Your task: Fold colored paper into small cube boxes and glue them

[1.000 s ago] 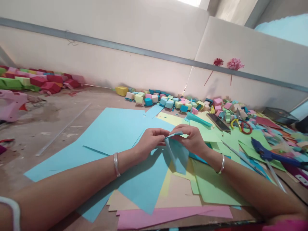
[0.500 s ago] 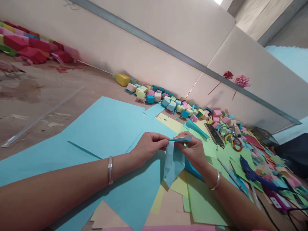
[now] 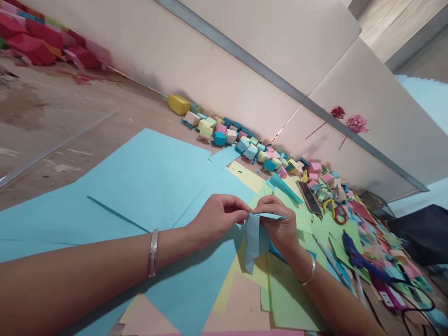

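Both hands' fingers pinch shut on the blue paper strip.

We see matt blue paper strip, shiny metal bangle at nine o'clock, glossy plastic glue gun at three.

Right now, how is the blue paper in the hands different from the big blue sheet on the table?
The blue strip is narrow and folded, hanging from the left hand and right hand. The big blue sheet is wide and lies flat on the table, with no hand gripping it. Both are light blue paper.
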Motion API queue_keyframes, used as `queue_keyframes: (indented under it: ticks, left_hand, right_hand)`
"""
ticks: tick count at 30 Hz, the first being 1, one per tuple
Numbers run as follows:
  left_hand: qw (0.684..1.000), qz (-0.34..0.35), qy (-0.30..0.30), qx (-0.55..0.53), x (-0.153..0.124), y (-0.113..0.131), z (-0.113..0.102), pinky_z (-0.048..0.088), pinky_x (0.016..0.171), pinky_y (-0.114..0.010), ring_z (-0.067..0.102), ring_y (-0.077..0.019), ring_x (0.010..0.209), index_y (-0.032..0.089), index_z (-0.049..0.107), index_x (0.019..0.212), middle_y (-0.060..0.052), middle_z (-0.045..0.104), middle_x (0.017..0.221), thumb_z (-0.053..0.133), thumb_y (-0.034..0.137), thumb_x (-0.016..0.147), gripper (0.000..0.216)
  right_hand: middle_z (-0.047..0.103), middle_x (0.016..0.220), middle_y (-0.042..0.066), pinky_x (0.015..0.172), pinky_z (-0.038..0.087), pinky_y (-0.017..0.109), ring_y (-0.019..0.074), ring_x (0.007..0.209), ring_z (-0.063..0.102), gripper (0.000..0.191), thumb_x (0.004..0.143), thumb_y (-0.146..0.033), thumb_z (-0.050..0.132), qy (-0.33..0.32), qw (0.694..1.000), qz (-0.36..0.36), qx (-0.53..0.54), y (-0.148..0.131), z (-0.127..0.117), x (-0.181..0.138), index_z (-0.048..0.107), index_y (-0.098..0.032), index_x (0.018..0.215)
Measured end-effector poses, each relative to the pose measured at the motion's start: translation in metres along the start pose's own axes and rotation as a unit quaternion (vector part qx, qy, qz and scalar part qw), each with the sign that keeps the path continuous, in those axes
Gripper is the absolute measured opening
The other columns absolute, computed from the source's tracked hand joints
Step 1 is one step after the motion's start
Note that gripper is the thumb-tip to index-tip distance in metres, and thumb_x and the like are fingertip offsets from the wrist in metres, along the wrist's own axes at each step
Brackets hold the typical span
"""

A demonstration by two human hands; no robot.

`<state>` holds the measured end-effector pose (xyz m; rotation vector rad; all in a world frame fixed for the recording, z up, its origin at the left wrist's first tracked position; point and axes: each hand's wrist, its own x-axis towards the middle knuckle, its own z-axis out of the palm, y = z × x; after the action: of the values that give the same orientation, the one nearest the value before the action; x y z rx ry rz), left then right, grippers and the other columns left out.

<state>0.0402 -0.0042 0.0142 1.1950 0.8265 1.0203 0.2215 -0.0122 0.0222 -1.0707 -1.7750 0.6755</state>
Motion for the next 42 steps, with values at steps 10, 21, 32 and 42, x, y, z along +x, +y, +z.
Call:
queue_keyframes:
  ticks: [10,21,32,42]
  left_hand:
    - [0.993,0.049,-0.021,0.104,-0.001,0.005,-0.003,0.048,0.065,-0.029,0.061,-0.0175,0.070,0.018,0.071,0.075,-0.004,0.070,0.074,0.062,0.029,0.075,0.015]
    - [0.903,0.194,0.014,0.384,-0.011,0.007,0.006,0.046,0.068,-0.030,0.061,-0.0194,0.077,0.022,0.065,0.073,-0.002,0.068,0.080,0.059,0.010,0.068,0.014]
    - [0.827,0.410,0.078,0.376,-0.008,0.019,-0.009,0.049,0.077,-0.033,0.061,-0.0208,0.085,0.023,0.063,0.084,-0.007,0.067,0.088,0.052,0.015,0.078,0.015]
    - [0.777,0.502,0.063,0.375,-0.008,0.020,-0.004,0.052,0.070,-0.030,0.063,-0.0175,0.081,0.019,0.063,0.092,-0.006,0.067,0.086,0.057,0.010,0.081,0.016]
  right_hand:
    - [0.061,0.071,0.001,0.062,0.048,0.029,0.0146,0.066,0.057,0.011,0.074,-0.018,0.069,0.001,0.998,-0.009,-0.058,-0.007,-0.001,-0.001,0.075,-0.026,0.080]
    - [0.062,0.077,-0.002,0.075,0.050,0.032,0.0163,0.076,0.057,0.059,0.073,-0.009,0.060,-0.052,0.978,-0.062,-0.191,-0.015,0.010,-0.009,0.050,-0.027,0.129]
    - [0.065,0.084,0.007,0.069,0.043,0.035,0.0202,0.075,0.058,0.026,0.088,-0.021,0.051,0.042,0.915,-0.129,-0.380,-0.033,0.005,-0.017,0.051,-0.016,0.113]
    - [0.059,0.063,0.003,0.057,0.030,0.031,0.0153,0.058,0.049,0.004,0.088,-0.013,0.052,0.109,0.849,-0.252,-0.451,-0.035,0.006,-0.016,0.055,-0.016,0.086]
